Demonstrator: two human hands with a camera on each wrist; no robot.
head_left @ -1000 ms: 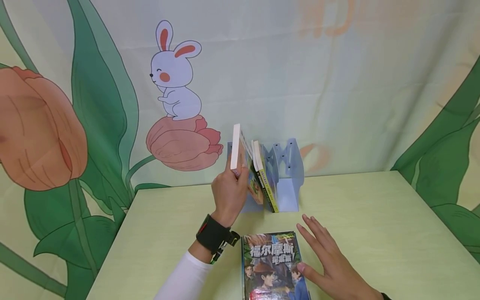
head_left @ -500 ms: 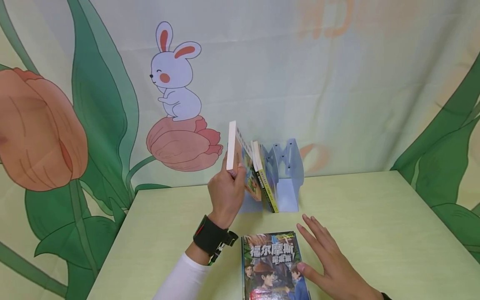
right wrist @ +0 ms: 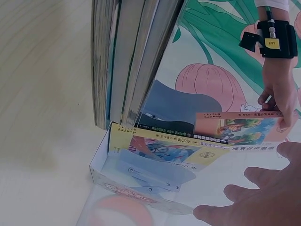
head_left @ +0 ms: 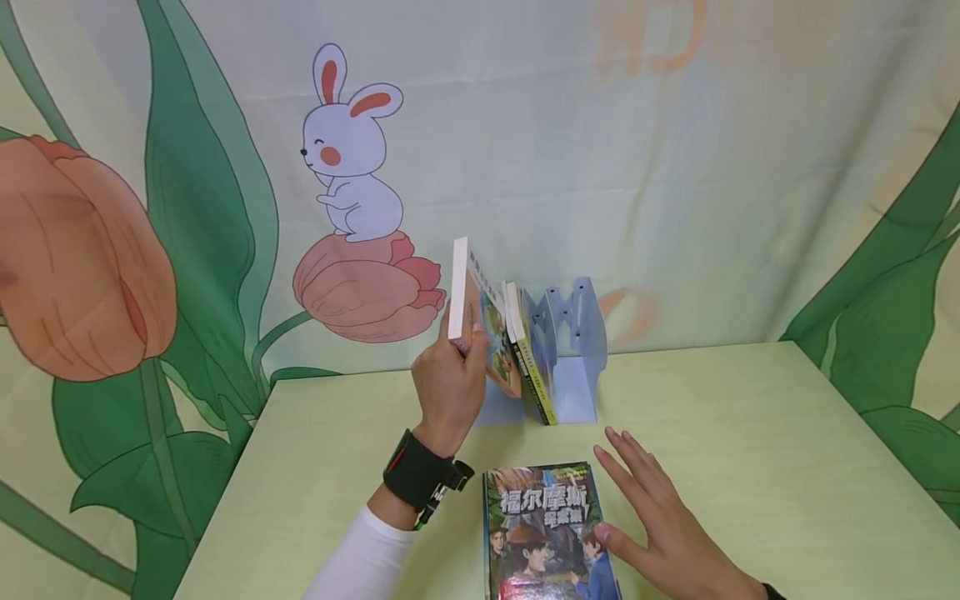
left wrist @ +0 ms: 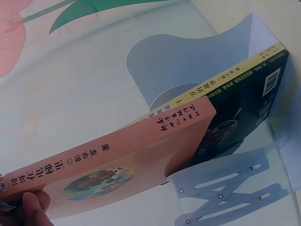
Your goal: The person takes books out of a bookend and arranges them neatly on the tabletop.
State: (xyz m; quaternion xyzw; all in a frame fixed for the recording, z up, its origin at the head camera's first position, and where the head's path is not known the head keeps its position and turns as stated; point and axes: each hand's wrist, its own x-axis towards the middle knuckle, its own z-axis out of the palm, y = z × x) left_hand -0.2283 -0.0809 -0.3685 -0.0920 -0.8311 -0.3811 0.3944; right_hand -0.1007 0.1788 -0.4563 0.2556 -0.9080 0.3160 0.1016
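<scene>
My left hand (head_left: 450,383) grips a pink-spined book (left wrist: 141,155) by one end, with the thumb on its cover. The book is tilted, and its far end lies over the left part of a blue bookend (head_left: 592,333). Beside it, a yellow-spined book (head_left: 538,383) and a dark book (left wrist: 235,127) lean together in the bookend. My right hand (head_left: 667,525), fingers spread, is at the right edge of a stack of books (head_left: 551,533) with a comic-style cover on top. Whether it touches the stack, I cannot tell.
The light green table (head_left: 720,417) extends to both sides of the bookend. Behind it hangs a printed cloth (head_left: 525,125) with a rabbit and tulips. Scissor-like hinges (left wrist: 221,195) join the bookend's plates.
The left hand has shifted slightly left and up with the pink-spined book, whose lower end has risen a little beside the leaning books. The right hand stays put.
</scene>
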